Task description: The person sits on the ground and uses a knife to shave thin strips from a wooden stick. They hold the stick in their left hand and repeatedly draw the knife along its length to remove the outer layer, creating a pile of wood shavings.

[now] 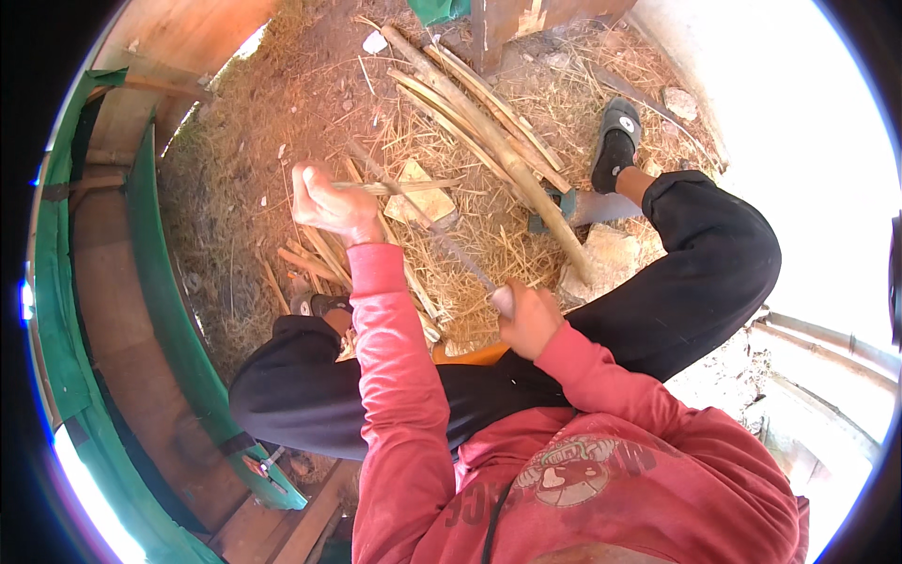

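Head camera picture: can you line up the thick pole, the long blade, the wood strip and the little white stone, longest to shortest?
1. Thick pole
2. Long blade
3. Wood strip
4. White stone

That's just how long they look here.

dark lettering, cartoon print on red sweatshirt, pale round mark on sandal
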Action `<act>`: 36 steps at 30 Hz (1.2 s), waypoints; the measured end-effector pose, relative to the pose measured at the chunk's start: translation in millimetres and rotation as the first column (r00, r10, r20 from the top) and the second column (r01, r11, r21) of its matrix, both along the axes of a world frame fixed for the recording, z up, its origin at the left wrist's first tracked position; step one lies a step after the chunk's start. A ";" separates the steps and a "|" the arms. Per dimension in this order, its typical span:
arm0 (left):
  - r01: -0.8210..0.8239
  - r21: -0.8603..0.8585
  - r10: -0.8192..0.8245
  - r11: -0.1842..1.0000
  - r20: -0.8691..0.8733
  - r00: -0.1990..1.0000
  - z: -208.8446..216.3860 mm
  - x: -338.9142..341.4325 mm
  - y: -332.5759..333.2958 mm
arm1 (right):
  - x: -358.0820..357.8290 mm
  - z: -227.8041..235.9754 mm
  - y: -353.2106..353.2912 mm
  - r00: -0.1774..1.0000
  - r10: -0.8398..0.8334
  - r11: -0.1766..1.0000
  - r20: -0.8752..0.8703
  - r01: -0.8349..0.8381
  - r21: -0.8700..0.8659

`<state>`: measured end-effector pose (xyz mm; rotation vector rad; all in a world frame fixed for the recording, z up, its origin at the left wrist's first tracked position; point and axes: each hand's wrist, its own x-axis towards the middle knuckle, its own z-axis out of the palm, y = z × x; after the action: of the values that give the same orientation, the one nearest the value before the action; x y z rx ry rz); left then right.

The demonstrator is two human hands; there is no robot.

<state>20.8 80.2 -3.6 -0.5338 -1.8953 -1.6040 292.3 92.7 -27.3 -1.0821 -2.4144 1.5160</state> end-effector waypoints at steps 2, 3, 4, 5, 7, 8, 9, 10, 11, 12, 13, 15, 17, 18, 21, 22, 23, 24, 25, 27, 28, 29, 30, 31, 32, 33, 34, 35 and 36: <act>-0.116 -0.130 0.115 0.985 -0.016 0.993 -9.0 -6.4 -4.4 | -2.3 -12.3 10.9 0.995 0.064 0.995 0.072 -0.069 0.065; -0.101 -0.101 0.101 0.990 -0.013 0.995 -10.9 -16.2 -3.0 | -4.0 -16.3 15.0 0.999 0.050 0.994 0.021 -0.052 0.093; -0.093 -0.104 0.095 0.990 0.016 0.995 -14.8 -14.7 -11.2 | -2.2 -1.4 11.2 0.999 0.046 0.995 -0.004 -0.046 0.087; -0.083 -0.080 0.085 0.993 0.020 0.996 -9.3 -18.3 -9.4 | -8.6 14.3 14.4 0.998 0.038 0.994 -0.054 -0.032 0.107; -0.077 -0.048 0.078 0.996 0.027 0.997 -6.1 -11.6 -9.5 | -8.8 35.5 5.4 0.992 -0.040 0.999 -0.117 0.042 0.014; -0.069 -0.038 0.068 0.997 -0.023 0.997 -5.1 -13.3 -7.6 | -10.3 38.1 2.6 0.987 -0.070 0.998 -0.145 0.069 -0.011; -0.061 -0.029 0.058 0.998 -0.073 0.996 -3.8 -13.8 -7.1 | -11.1 39.6 1.0 0.980 -0.100 0.995 -0.172 0.095 -0.037; -0.067 -0.056 0.065 0.996 -0.040 0.997 -2.5 -10.9 -3.9 | -11.0 21.6 -0.5 0.991 -0.091 0.996 -0.098 0.092 0.001; -0.085 -0.032 0.084 0.996 -0.020 0.996 -3.0 -12.0 -1.6 | -8.8 -5.8 0.0 0.999 -0.039 0.999 0.002 0.039 -0.002; -0.098 -0.002 0.098 0.995 0.002 0.995 -7.6 -13.9 3.6 | -2.1 -37.5 6.3 0.995 0.009 1.000 0.103 -0.008 -0.005; -0.107 0.023 0.106 0.994 0.027 0.994 -12.0 -15.8 8.3 | 5.9 -55.4 13.0 0.977 0.053 0.999 0.206 -0.050 -0.018; -0.111 -0.015 0.111 0.994 -0.003 0.994 -8.7 -20.4 13.0 | 5.8 -54.9 26.2 0.987 0.016 1.000 0.160 -0.016 -0.005; -0.196 -0.137 0.197 0.971 -0.005 0.980 -14.3 -14.7 3.1 | 9.4 -18.1 19.5 0.996 -0.053 0.998 0.069 0.051 0.032; -0.137 -0.056 0.136 0.989 -0.033 0.990 -7.7 -10.6 5.7 | 5.1 -0.2 19.1 0.998 -0.060 0.998 0.017 0.060 -0.019; -0.101 -0.006 0.101 0.995 0.027 0.994 -2.8 -10.3 6.2 | -10.0 35.8 13.4 0.962 -0.183 0.974 -0.202 0.149 -0.170; -0.110 -0.049 0.111 0.993 0.004 0.994 -3.2 -13.0 6.1 | -12.3 31.8 10.2 0.974 -0.148 0.984 -0.171 0.129 -0.121; -0.121 -0.093 0.120 0.988 -0.017 0.993 -7.0 -15.6 3.9 | -12.6 20.7 4.7 0.984 -0.114 0.992 -0.134 0.105 -0.073; -0.134 -0.136 0.130 0.982 -0.039 0.991 -10.4 -18.5 0.6 | -13.1 5.9 -0.1 0.992 -0.081 0.997 -0.097 0.079 -0.025; -0.192 -0.185 0.183 0.964 -0.062 0.981 -16.0 -20.3 -0.3 | -9.6 -26.0 -1.9 0.999 -0.036 0.999 0.002 0.036 0.013; -0.303 -0.269 0.277 0.914 -0.130 0.952 -20.0 -25.8 0.1 | -1.5 -89.3 4.6 0.981 0.037 0.996 0.189 -0.053 0.078; -0.278 -0.274 0.254 0.921 -0.120 0.960 -17.6 -23.3 -5.8 | -3.6 -70.8 17.8 0.976 0.116 0.988 0.186 -0.133 0.080; -0.277 -0.265 0.251 0.924 -0.127 0.960 -16.1 -23.9 -9.6 | -4.8 -57.3 18.6 0.985 0.074 0.996 0.154 -0.081 0.043; -0.274 -0.257 0.247 0.927 -0.134 0.960 -15.0 -24.7 -12.7 | -6.5 -47.0 18.0 0.992 0.028 1.000 0.125 -0.029 0.004; -0.268 -0.246 0.241 0.932 -0.135 0.961 -14.8 -23.1 -12.9 | -5.6 -36.0 18.8 0.994 -0.020 0.999 0.103 0.024 -0.032; -0.270 -0.270 0.248 0.924 -0.115 0.962 -13.2 -22.3 -13.0 | -8.6 -21.9 17.2 0.999 -0.039 0.998 0.032 0.040 -0.042; -0.258 -0.271 0.238 0.927 -0.103 0.966 -15.8 -23.6 -14.2 | -14.7 -7.3 13.5 0.998 -0.058 0.997 -0.039 0.056 -0.053; -0.239 -0.272 0.221 0.932 -0.093 0.971 -15.2 -25.5 -13.1 | -18.6 0.6 10.6 0.990 -0.086 0.995 -0.111 0.079 -0.067; -0.220 -0.274 0.205 0.936 -0.084 0.975 -14.7 -26.1 -13.2 | -19.6 -1.2 8.1 0.994 -0.073 0.995 -0.078 0.067 -0.078; -0.186 -0.246 0.174 0.951 -0.071 0.982 -15.3 -24.2 -14.0 | -20.0 -7.2 4.9 0.997 -0.058 0.994 -0.045 0.054 -0.090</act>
<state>-3.4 66.2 -18.9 -0.4829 -2.0602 -1.2320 272.3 97.6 -34.5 -1.1066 -2.2859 1.6256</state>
